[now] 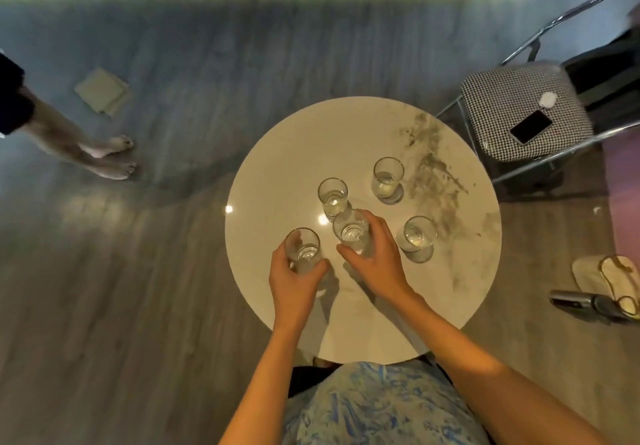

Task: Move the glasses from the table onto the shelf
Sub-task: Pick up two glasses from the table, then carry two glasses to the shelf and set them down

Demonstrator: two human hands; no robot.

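- A blue-and-white patterned garment (377, 406) on the person's lap sits closest to the camera, with both bare forearms reaching out over it toward the round pale marble-look desk (277, 174)
- The left hand (294, 282) curls round the near-left clear drinking glass (302, 249); its fingers (313, 271) wrap the lower wall, thumb on the far side
- The right hand (377, 261) cups the middle clear drinking glass (351, 231), fingers spread round its side and closed against the wall
- Whether either glass is lifted off the desk yet, I cannot tell
- Three more clear glasses stand untouched on the desk: one behind the middle glass (333, 197), one at the far right (388, 176), one at the near right (417, 237)
- The shelf is not in view
- Each glass seems to hold a little water, so I judge them fairly light but smooth, rigid, slippery and breakable; the mid-wall is the safest grip, kept upright to avoid spilling
- The middle glass nearly touches the one behind it, so a straight-up lift would avoid a knock
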